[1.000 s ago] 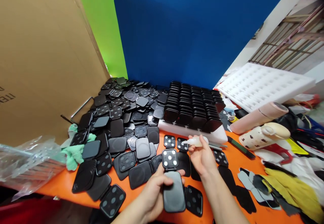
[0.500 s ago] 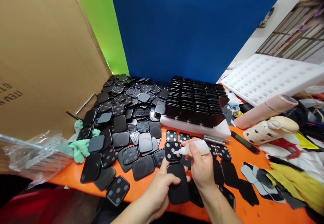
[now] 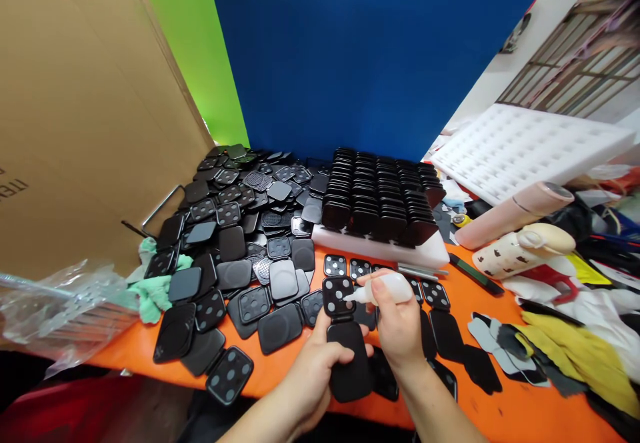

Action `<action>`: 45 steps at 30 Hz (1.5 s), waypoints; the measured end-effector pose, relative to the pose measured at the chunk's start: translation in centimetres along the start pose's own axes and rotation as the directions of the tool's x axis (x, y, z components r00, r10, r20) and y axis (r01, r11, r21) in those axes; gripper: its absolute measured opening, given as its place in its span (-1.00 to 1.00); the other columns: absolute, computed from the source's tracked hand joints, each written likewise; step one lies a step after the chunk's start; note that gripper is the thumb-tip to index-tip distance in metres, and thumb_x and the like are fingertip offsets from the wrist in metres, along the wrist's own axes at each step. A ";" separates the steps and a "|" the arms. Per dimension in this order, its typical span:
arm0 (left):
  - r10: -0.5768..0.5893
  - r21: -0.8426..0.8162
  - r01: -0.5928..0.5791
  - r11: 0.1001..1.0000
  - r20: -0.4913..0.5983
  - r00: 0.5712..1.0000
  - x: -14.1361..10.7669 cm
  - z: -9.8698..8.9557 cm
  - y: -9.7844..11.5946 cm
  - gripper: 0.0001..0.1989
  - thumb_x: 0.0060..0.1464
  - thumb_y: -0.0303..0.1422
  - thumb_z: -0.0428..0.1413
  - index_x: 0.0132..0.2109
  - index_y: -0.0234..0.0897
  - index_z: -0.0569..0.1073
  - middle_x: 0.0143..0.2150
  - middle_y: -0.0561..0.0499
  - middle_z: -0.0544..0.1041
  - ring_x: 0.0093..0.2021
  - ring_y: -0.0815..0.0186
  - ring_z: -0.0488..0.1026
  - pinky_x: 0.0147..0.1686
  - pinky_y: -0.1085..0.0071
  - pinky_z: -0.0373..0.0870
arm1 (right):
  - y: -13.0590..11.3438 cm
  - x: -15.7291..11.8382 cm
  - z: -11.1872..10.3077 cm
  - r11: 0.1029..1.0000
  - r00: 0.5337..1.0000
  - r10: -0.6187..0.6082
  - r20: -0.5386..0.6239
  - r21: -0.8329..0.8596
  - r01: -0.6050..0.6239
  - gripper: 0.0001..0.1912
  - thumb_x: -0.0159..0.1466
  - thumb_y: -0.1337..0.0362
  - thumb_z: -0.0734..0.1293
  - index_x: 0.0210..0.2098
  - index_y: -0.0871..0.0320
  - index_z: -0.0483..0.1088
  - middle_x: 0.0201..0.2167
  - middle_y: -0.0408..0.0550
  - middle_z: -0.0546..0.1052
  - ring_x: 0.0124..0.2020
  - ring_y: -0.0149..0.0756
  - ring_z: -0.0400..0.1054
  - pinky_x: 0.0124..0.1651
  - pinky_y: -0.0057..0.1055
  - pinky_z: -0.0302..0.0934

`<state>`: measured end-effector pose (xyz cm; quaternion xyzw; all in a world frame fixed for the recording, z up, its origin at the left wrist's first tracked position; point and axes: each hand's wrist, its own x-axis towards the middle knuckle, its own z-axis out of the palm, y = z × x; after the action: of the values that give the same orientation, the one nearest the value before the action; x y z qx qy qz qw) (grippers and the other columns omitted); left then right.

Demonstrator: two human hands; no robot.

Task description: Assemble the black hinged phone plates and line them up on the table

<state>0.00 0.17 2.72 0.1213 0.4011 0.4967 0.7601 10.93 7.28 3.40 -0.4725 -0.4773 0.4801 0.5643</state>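
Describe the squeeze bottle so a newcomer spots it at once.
Start at the big blue panel and drop down to the orange table. Near its front edge, the right hand grips the squeeze bottle above the left hand. Whitish with a thin nozzle, it stands out from the black cases around it.
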 end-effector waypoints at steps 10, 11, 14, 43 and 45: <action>-0.038 0.059 0.039 0.997 -0.012 0.999 -0.9 0.4 0.3 -0.26 -0.21 -0.59 0.01 0.18 -0.19 0.07 -0.08 -0.14 0.51 -0.18 0.10 0.51 -0.32 0.32 0.40 | -0.2 0.8 0.6 0.999 1.000 -0.023 0.003 0.031 0.023 -0.77 0.19 0.12 0.32 -0.37 0.18 0.40 -0.55 -0.14 0.45 -0.60 -0.43 0.22 -0.54 -0.47 0.13; -0.042 0.071 0.042 0.997 -0.010 0.999 -0.9 0.3 0.3 -0.27 -0.21 -0.60 0.01 0.17 -0.19 0.08 -0.07 -0.14 0.51 -0.17 0.10 0.51 -0.33 0.34 0.40 | -0.2 0.8 0.6 1.000 1.000 -0.024 0.007 0.020 0.024 -0.77 0.19 0.12 0.32 -0.37 0.19 0.40 -0.54 -0.14 0.46 -0.60 -0.43 0.22 -0.53 -0.47 0.14; -0.050 0.102 0.051 0.994 -0.012 0.999 -0.8 0.2 0.2 -0.34 -0.18 -0.59 0.02 0.14 -0.18 0.15 -0.05 -0.13 0.50 -0.15 0.09 0.50 -0.38 0.37 0.41 | 0.0 0.9 0.3 0.998 1.000 -0.004 0.005 0.065 0.004 -0.77 0.20 0.12 0.32 -0.37 0.19 0.41 -0.46 -0.11 0.49 -0.57 -0.45 0.24 -0.52 -0.48 0.15; -0.183 0.097 0.195 0.976 -0.116 0.976 1.5 1.5 -1.3 -0.47 -0.12 -0.38 0.23 0.04 -0.18 0.29 -0.10 -0.09 0.56 -0.11 0.13 0.51 -0.23 0.40 0.41 | 5.4 10.6 -20.4 0.654 0.695 0.654 -0.298 0.684 -0.323 -0.70 0.30 0.21 0.25 -0.02 0.21 0.29 -0.09 0.00 0.41 -0.20 -0.27 0.37 -0.19 -0.24 0.33; -0.204 0.113 0.216 0.970 -0.110 0.973 1.6 1.4 -1.3 -0.44 -0.12 -0.36 0.23 0.07 -0.18 0.28 -0.09 -0.09 0.56 -0.10 0.15 0.50 -0.22 0.41 0.41 | 5.3 10.3 -21.0 0.668 0.709 0.646 -0.281 0.658 -0.348 -0.70 0.30 0.20 0.25 -0.03 0.21 0.30 -0.10 -0.01 0.41 -0.21 -0.28 0.38 -0.21 -0.26 0.34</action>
<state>2.15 1.20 2.13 0.1009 0.4783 0.3927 0.7790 32.14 16.44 -3.00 -0.5067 -0.0001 0.6003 0.6188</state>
